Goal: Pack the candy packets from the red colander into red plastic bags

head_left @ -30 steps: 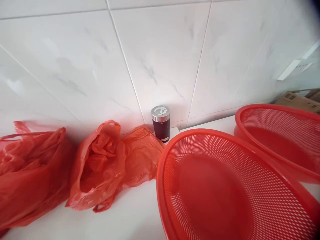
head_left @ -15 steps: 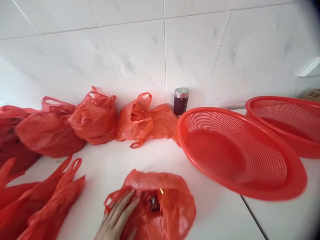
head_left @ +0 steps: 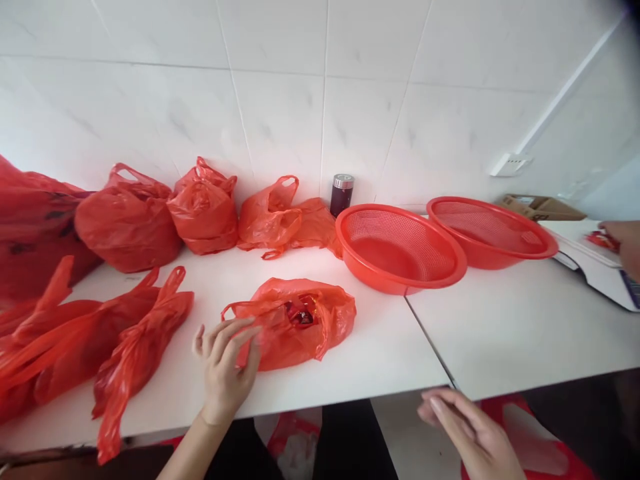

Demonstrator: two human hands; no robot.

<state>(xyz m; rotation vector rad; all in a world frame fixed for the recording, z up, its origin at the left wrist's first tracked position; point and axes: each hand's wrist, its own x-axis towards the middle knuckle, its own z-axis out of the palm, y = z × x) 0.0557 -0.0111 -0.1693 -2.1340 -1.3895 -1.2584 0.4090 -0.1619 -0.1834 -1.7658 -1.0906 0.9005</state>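
Observation:
An open red plastic bag lies on the white table, its mouth facing up with dark, shiny wrapped pieces inside. At its left side is my left hand, fingers apart and bent, the tips over the bag's edge; whether they touch it I cannot tell. Off the table's front edge, to the right, my right hand has its fingers curled and the thumb against them, with nothing visible in it.
Several filled red bags line the wall and the left side. Two red colanders stand back right, beside a dark tumbler. Farther right are a cardboard box, a white scale-like device and another person's hand.
My view has tilted and widened. My left hand has come off the bag's opening to its left edge. My right hand has come into view at the lower right.

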